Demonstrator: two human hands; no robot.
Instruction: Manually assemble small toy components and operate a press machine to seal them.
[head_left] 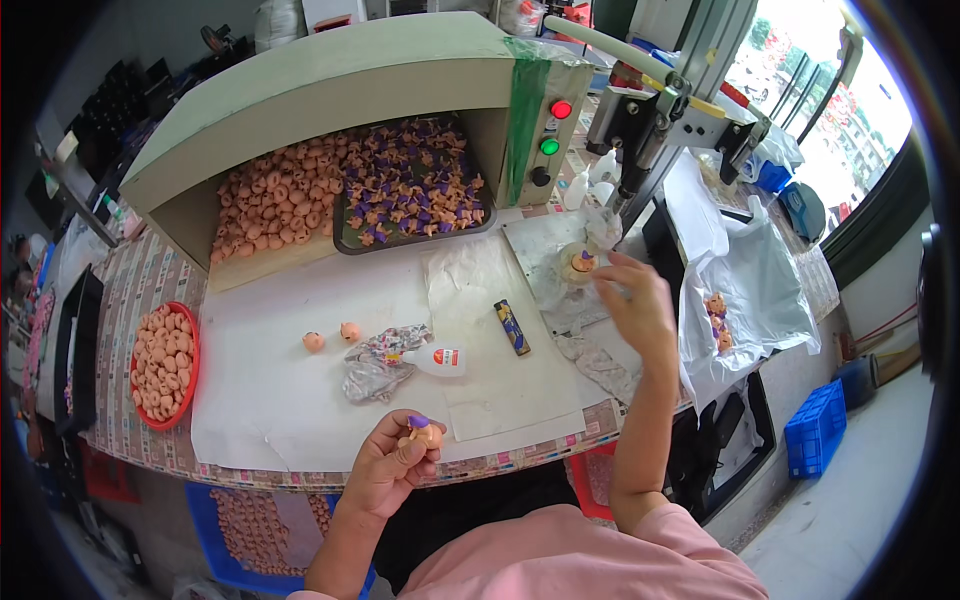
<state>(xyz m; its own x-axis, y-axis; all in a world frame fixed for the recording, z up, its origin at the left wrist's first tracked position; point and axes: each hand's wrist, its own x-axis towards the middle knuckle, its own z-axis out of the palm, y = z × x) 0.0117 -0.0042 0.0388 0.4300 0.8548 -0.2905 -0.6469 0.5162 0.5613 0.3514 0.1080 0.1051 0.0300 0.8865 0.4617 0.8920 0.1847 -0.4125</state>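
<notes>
Just beyond the table's front edge, my left hand (pixel 388 465) pinches a small flesh-coloured doll figure (pixel 428 437) with a purple part on top. My right hand (pixel 638 303) is raised at the right beside a round fixture (pixel 579 263), its fingers apart and nothing visible in them. A flesh-coloured piece with a purple bit (pixel 587 257) sits in that fixture, under a metal press (pixel 640 150). Two loose doll heads (pixel 314 342) lie on the white paper. Near them a white glue bottle (pixel 438 360) rests on a crumpled cloth (pixel 375 368).
A beige oven-like box (pixel 350 75) shelters piled doll heads (pixel 275 205) and a dark tray (pixel 410 243) of purple-dressed bodies. At left stands a red basket (pixel 193 375) of heads. A dark blue tube (pixel 512 328) lies mid-table. Plastic sheeting (pixel 770 290) lines a box at right.
</notes>
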